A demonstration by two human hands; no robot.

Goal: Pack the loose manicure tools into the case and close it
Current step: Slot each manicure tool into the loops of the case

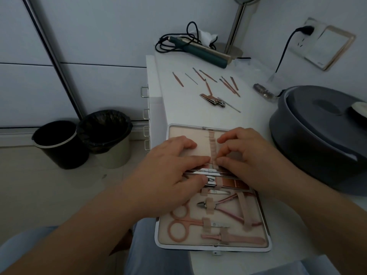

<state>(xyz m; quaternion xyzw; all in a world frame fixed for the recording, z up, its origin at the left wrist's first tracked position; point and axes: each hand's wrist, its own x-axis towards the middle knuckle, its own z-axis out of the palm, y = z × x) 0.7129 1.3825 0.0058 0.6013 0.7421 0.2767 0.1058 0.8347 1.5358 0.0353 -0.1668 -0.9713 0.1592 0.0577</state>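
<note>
The manicure case [266,231] lies open on the white table, near half toward me. Its near half holds pink scissors [179,223], cuticle nippers [222,206] and a pink file under elastic loops. My left hand [168,169] rests on the case's middle, fingers on a thin metal tool [198,171] near the hinge. My right hand [244,155] pinches at the elastic loop strip [212,141] of the far half. Several loose rose-gold tools [228,84] and a nail clipper [211,99] lie farther back on the table.
A grey round appliance [317,135] stands at the right. A teal curling iron with black cord [200,50] and a mirror stand sit at the back. Two bins [83,139] stand on the floor at left. The table's left edge [156,108] has drawers below.
</note>
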